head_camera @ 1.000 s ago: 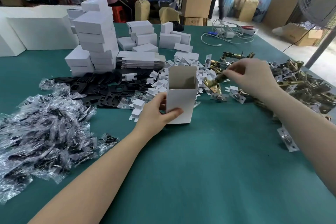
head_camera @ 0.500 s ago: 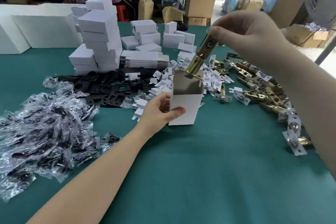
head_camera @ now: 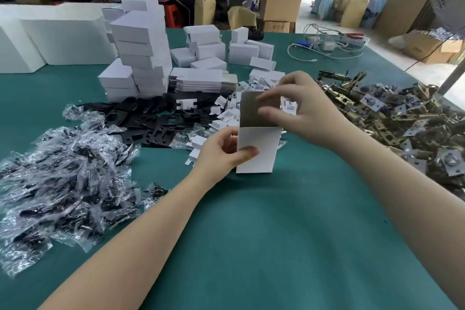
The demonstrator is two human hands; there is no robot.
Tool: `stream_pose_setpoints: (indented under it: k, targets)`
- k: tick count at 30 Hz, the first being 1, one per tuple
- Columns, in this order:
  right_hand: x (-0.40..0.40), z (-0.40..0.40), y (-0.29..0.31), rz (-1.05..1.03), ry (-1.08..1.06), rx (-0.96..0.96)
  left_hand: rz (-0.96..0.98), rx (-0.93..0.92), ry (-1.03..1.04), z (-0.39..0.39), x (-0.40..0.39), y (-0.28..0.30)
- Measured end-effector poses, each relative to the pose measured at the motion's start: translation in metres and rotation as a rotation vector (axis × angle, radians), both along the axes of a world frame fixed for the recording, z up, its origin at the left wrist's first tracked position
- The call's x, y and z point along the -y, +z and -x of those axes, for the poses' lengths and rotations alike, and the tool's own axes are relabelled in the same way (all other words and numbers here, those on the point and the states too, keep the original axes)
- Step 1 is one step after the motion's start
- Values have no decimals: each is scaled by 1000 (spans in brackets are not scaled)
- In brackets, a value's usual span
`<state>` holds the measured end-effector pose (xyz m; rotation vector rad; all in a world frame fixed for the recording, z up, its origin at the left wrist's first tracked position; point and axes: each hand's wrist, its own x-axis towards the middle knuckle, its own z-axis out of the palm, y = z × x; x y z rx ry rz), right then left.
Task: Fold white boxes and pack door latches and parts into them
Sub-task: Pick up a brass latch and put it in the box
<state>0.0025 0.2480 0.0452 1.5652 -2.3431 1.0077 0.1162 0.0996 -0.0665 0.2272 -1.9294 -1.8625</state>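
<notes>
Far left on the green surface (head_camera: pixel 289 234) lies a heap of clear plastic packets (head_camera: pixel 57 178) holding dark parts; too many and too tangled to count. Next right, a spread of black plates (head_camera: pixel 151 123), also uncounted. Behind them stands one tall stack of closed white boxes (head_camera: pixel 141 48) with a lower stack against its left foot, one bundle of flat unfolded box blanks (head_camera: pixel 201 80), and some loose closed boxes further back. Small white card inserts (head_camera: pixel 224 113) are scattered beside the plates.

At centre, one open white box (head_camera: pixel 256 148) stands upright on the surface, its lid flap raised. The left hand (head_camera: pixel 221 153) has its grip closed around the box's left side, thumb on the front panel. The right hand (head_camera: pixel 302 111) is at the box mouth, fingers loosely curled at the flap; whether it has hold of anything cannot be told, and no latch is visible in it. Whether a latch lies inside the box is hidden.

Far right, a large pile of brass door latches (head_camera: pixel 402 121), not countable.

Risks, as judged: the box is light and steadied on one side only, so pressure from the right hand at the flap could tip it or crease the flap. The inserts crowded just behind it could be knocked about.
</notes>
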Motion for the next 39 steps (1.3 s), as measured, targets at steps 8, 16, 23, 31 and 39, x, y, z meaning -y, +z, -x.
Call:
stream_pose_setpoints:
  k: [8,16,23,31,39]
  targets:
    - [0,36,-65,-334,-303,249,-95,-7,-11,0,6,-1]
    - [0,27,-82,-431,-267,126,-300,-81,88,2,16,0]
    - [-3,31,-79,-369,-281,128,-298,-118,107,3,16,-1]
    - [14,42,-72,-632,-181,-139,-115,-150,132,0,-1,1]
    - [19,43,-71,-678,-189,-89,28,-111,125,4,-10,-1]
